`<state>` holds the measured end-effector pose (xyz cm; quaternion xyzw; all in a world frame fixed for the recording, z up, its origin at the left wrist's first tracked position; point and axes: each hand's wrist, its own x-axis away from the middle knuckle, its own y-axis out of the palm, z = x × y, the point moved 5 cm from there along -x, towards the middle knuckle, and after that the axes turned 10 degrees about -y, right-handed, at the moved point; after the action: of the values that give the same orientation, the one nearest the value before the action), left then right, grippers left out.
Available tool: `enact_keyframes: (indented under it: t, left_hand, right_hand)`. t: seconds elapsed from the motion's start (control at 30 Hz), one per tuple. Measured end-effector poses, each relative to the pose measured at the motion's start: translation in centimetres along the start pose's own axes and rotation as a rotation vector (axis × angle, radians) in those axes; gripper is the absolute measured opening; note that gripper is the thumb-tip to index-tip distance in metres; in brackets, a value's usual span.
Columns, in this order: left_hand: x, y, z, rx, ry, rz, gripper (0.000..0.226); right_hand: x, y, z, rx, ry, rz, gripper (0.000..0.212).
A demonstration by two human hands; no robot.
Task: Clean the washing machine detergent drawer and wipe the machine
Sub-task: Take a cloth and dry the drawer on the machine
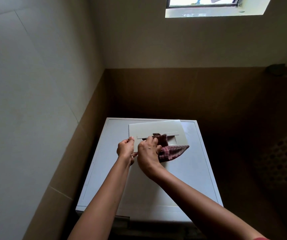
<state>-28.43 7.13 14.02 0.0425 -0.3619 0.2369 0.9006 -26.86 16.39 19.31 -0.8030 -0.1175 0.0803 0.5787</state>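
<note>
Bracing the drawer (155, 128), the left hand (125, 149) is gripping its edge; the right hand (147, 152) is pushing clutched cloth (174, 151) into the recess (172, 139).

Your one head-worn camera looks steeply down from close above the washing machine (149, 179), facing the wall behind it.

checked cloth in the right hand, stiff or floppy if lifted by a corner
Probably floppy: the checked cloth sags in folds beside the right hand and bunches into the recess of the drawer front. Likely light, as the fabric looks thin.
</note>
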Motion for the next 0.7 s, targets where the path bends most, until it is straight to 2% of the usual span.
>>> enact_keyframes:
  t: [0.07,0.13,0.27,0.33,0.43,0.5,0.63,0.67,0.7]
  left_hand:
    - [-0.4,0.2,0.1,0.003,0.003,-0.05,0.029]
    - [-0.3,0.5,0.0,-0.013,-0.021,-0.078,0.024]
    - [-0.2,1.0,0.3,0.091,-0.049,-0.074,0.022]
    - [-0.3,1.3,0.2,0.145,-0.067,-0.109,0.026]
    - [-0.3,1.5,0.2,0.2,-0.093,-0.166,0.016]
    - [-0.3,1.5,0.3,0.227,-0.104,-0.187,0.016]
    - [-0.1,1.4,0.2,0.228,-0.124,-0.185,0.014]
    - [-0.2,1.4,0.1,0.223,-0.126,-0.18,0.015]
    - [-0.3,1.5,0.1,0.218,-0.129,-0.175,0.016]
  right_hand:
    - [0.6,0.5,-1.1,-0.058,-0.024,-0.001,0.031]
    - [1.5,0.9,-1.6,-0.104,-0.051,0.01,0.034]
    - [2.2,0.6,0.5,-0.252,-0.154,0.102,0.028]
    - [2.2,-0.6,1.8,-0.402,-0.158,0.182,0.029]
    - [2.4,-4.9,4.2,-0.73,0.007,0.318,0.034]
    - [2.3,-7.9,6.2,-0.859,0.134,0.376,0.033]
    - [2.1,-11.0,9.7,-0.789,0.291,0.665,0.023]
    - [2.1,-10.8,9.6,-0.754,0.264,0.698,0.021]
    - [1.7,-9.7,9.0,-0.712,0.21,0.66,0.021]
